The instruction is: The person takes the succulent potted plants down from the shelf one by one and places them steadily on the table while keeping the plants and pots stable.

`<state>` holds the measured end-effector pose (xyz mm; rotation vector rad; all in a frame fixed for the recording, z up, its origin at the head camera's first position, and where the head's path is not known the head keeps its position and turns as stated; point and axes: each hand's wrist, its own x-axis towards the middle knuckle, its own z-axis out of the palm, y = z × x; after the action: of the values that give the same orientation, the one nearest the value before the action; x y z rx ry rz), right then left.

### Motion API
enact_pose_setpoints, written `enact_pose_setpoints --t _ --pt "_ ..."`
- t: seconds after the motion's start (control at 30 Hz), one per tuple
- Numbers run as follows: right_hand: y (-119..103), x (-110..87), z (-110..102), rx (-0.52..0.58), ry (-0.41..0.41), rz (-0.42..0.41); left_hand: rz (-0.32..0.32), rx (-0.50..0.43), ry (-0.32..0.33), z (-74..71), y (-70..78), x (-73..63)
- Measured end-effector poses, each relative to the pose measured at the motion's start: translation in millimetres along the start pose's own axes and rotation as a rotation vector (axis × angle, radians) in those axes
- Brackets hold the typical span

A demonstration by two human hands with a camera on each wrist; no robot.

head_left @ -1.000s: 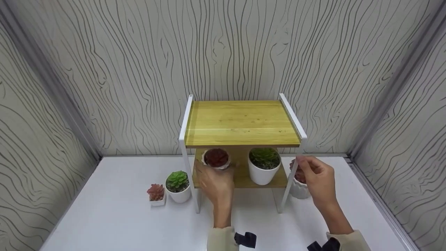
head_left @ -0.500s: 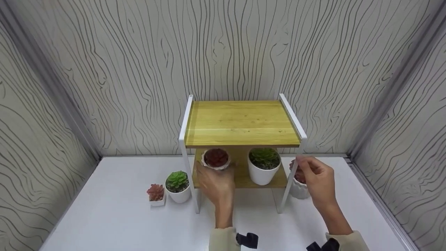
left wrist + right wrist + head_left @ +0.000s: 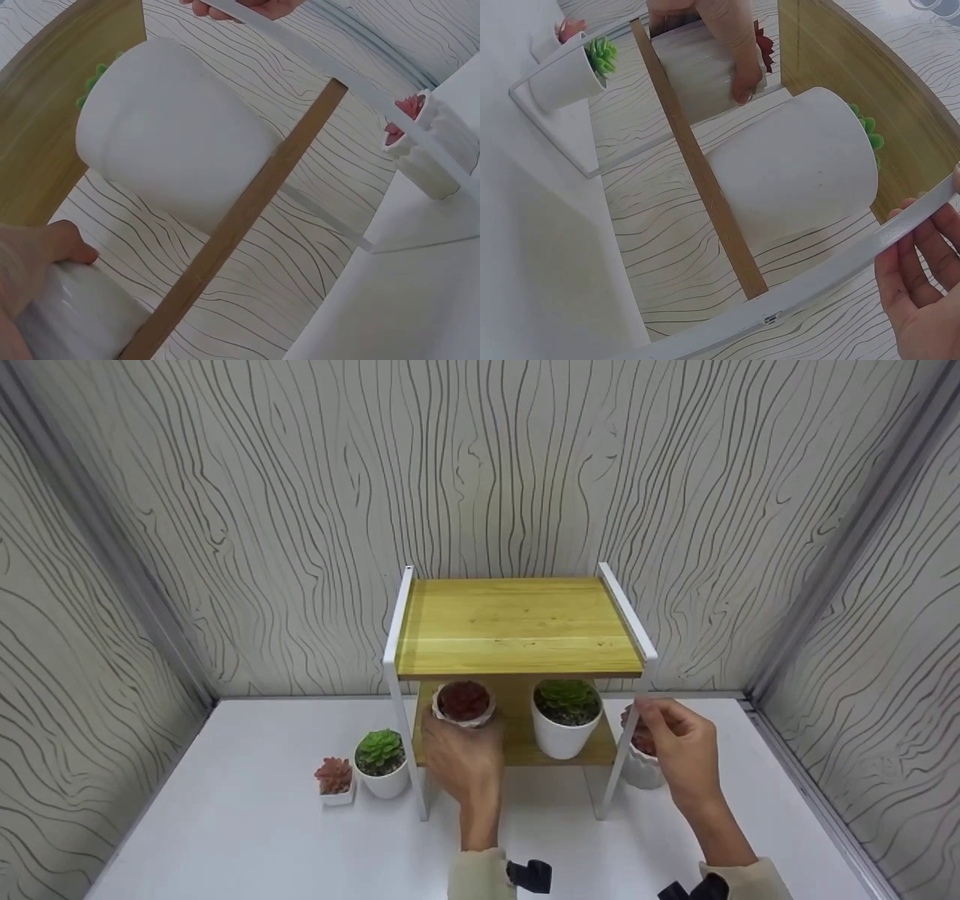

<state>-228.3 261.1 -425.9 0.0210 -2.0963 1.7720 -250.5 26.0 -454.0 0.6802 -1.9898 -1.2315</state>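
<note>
My left hand (image 3: 465, 757) grips a white fluted pot with a dark red succulent (image 3: 465, 701) at the left of the lower shelf board (image 3: 517, 742). In the right wrist view that pot (image 3: 697, 67) stands on the board, with the thumb along its side. My right hand (image 3: 686, 746) pinches the white right front post (image 3: 616, 772) of the two-tier wooden shelf (image 3: 517, 626), thumb in front and fingers behind. Between the hands, a larger white pot with a green succulent (image 3: 566, 720) stands upright on the same board.
Left of the shelf, a white pot with a bright green succulent (image 3: 382, 765) and a small square pot with a pink succulent (image 3: 335, 780) stand on the white table (image 3: 247, 825). Another fluted pot with a reddish succulent (image 3: 643, 769) stands behind the right post. Patterned walls (image 3: 517, 472) enclose the table.
Both hands keep their holds, and the pots stay where they were. Only the head view has shifted very slightly.
</note>
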Motion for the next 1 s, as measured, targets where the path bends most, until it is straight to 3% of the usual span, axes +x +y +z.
enact_pose_setpoints --t 0.7,1.0 --pt "2.0 1.1 -2.3 0.028 -0.021 -0.005 0.008 0.064 -0.012 -14.7 4.6 -8.9" --pt "3.2 1.6 -2.0 0.037 -0.022 -0.003 0.065 0.064 0.032 -25.2 7.1 -16.0"
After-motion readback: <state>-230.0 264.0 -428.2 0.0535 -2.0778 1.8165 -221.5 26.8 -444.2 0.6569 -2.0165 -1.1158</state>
